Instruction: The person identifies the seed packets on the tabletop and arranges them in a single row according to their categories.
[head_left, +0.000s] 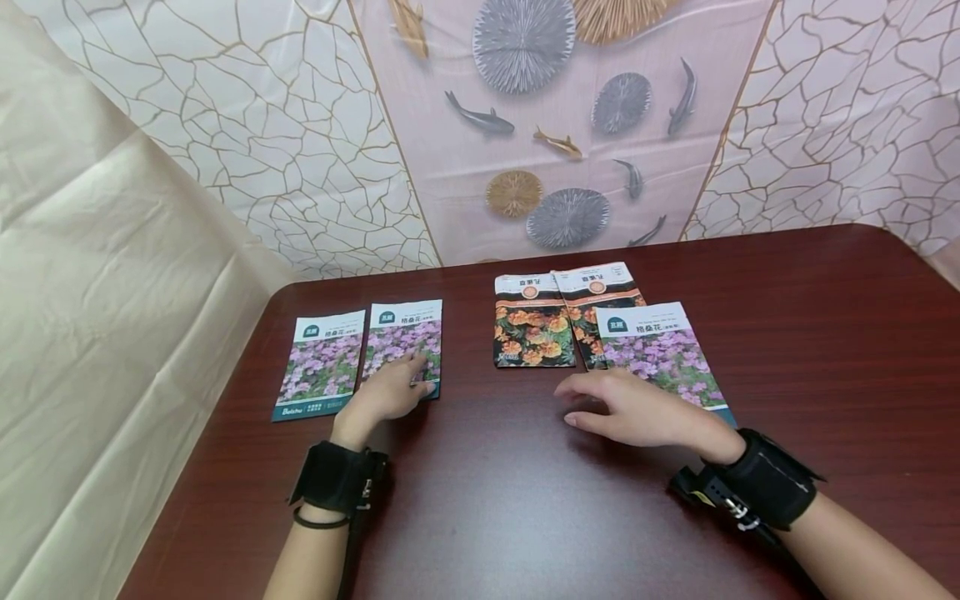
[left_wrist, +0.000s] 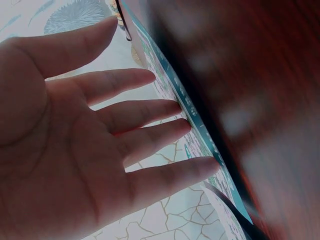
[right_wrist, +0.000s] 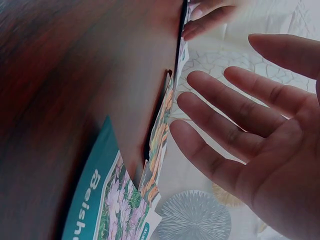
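Observation:
Two seed packets with purple flowers lie side by side at the left: an outer one (head_left: pixel 318 362) and an inner one (head_left: pixel 393 333). Over the inner packet's lower part is my left hand (head_left: pixel 386 390), fingers extended; its fingertips come close to the printed face, and whether they touch I cannot tell. My right hand (head_left: pixel 633 408) hovers at the near edge of a third purple packet (head_left: pixel 660 342), loosely bent and holding nothing. That packet overlaps one marigold packet (head_left: pixel 592 287); another marigold packet (head_left: pixel 532 329) lies beside it. The right hand hides part of the third packet.
All packets lie on a dark red-brown table (head_left: pixel 480 483) with rounded far corners. A patterned cloth (head_left: pixel 315 142) hangs behind it, and a cream cloth (head_left: pixel 97 317) stands along the left side. Both wrists wear black straps (head_left: pixel 765 479).

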